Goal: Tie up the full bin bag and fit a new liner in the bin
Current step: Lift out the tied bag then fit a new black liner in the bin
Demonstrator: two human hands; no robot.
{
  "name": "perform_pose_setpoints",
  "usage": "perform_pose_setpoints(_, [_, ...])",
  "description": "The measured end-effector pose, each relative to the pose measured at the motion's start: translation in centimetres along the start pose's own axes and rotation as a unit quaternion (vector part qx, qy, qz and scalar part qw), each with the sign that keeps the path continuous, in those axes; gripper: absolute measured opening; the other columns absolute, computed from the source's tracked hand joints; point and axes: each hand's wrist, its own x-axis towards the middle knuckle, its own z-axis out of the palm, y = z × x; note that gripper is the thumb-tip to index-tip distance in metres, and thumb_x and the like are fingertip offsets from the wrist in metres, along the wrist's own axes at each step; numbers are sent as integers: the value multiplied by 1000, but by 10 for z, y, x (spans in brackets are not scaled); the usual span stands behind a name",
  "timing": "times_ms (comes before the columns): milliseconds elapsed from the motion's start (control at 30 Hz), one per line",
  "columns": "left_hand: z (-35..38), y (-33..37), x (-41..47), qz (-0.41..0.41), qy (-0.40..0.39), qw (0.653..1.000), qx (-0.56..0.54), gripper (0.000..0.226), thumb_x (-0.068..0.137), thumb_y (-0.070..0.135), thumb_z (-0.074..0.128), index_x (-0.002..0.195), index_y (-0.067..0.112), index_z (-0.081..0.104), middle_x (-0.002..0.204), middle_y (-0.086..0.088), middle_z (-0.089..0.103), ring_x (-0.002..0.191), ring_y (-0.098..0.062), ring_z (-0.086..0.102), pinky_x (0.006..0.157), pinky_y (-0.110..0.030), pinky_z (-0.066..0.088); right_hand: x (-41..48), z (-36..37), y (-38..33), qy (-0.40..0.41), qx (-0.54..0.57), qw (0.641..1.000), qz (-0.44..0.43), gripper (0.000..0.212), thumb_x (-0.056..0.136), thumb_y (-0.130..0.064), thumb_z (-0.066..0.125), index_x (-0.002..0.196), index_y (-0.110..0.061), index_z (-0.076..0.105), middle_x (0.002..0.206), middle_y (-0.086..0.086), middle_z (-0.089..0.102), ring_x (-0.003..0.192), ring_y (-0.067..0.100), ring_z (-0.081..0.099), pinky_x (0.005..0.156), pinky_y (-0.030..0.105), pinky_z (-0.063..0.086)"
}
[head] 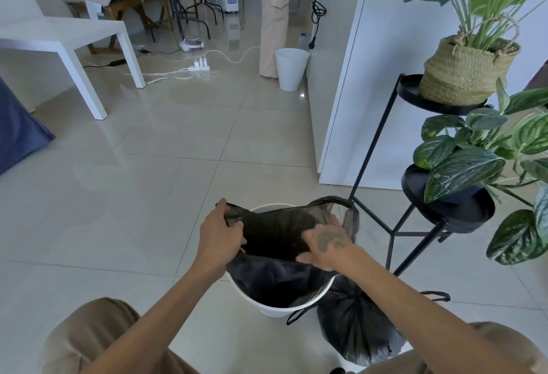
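Glossy tile floor; white bin with liner; plant stand beside

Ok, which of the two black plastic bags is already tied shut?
The bulging black plastic bag on the floor beside the white bin; the other bag is open over it.

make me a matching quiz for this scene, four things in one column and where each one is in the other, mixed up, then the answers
Things
1. new liner
2. full bag
3. far bin
4. woven basket

Places
A. top shelf of the black stand
B. tied, on the floor beside the near bin
C. across the room, by the white counter
D. gripped by the left hand over the near bin

Pairs: 1-D, 2-B, 3-C, 4-A
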Motion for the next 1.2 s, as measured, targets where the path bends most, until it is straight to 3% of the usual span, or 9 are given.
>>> perform_pose_setpoints(100, [-4,-8,0,1,-9,999,43,52,91,2,54,140,20,46,119,-8,65,98,-28,68,84,-40,61,6,16,26,-34,-49,998,7,71,82,-64,64,138,-21,52,150,5,47,146,30,31,121,61,1])
perform_pose_setpoints(233, [2,-16,-7,43,-41,982,181,72,81,-1,52,148,19,35,128,-13,56,112,-35,58,95,-48,54,6,13,32,-52,-45,998,15,78,81,-56,70,146,-24,43,155,5,36,148,31,23,121,61,6])
perform_pose_setpoints(400, [-7,-21,-5,91,-37,945,312,74,86,7,54,153,25,29,146,-7,45,114,-34,59,89,-44,53,0,27,32,19,48,998,39,72,83,-47,73,143,-21,42,149,2,44,130,30,49,103,48,46])
perform_pose_setpoints(600, [-9,-17,-1,171,36,932,319,52,91,19,59,142,28,49,136,-10,50,106,-31,59,82,-41,54,2,10,21,131,75,988,43,57,88,-32,68,139,-17,46,139,4,51,125,27,49,98,41,49])
perform_pose_setpoints(767, [-9,-15,3,112,9,934,340,53,92,23,58,144,25,47,152,-11,35,122,-36,53,89,-45,51,9,6,28,81,70,991,76,62,84,-28,69,141,-21,47,139,4,50,130,29,45,103,43,46])
perform_pose_setpoints(867, [-10,-10,1,191,48,912,361,57,87,21,65,142,17,51,150,-17,41,131,-40,43,102,-51,42,9,4,31,108,83,988,73,54,85,-31,69,135,-19,51,133,4,54,124,27,49,102,40,46])
perform_pose_setpoints(1000, [1,18,-7,361,96,893,252,47,86,9,64,132,9,59,139,-15,53,130,-33,47,105,-47,43,8,-2,26,172,147,972,64,42,93,-29,64,131,-14,54,135,4,56,120,26,54,98,37,45])
perform_pose_setpoints(1100, [20,29,-4,376,-12,896,237,34,91,18,57,123,13,66,125,-5,66,118,-23,58,98,-36,47,8,5,20,163,185,968,38,41,96,-28,59,135,-14,54,136,5,58,123,26,55,102,37,46])
perform_pose_setpoints(1200, [34,11,25,313,-137,879,332,41,99,27,49,136,13,58,136,-6,62,126,-24,56,106,-35,41,11,21,22,127,171,977,26,39,98,-26,56,134,-11,54,139,6,56,127,25,53,103,38,47])
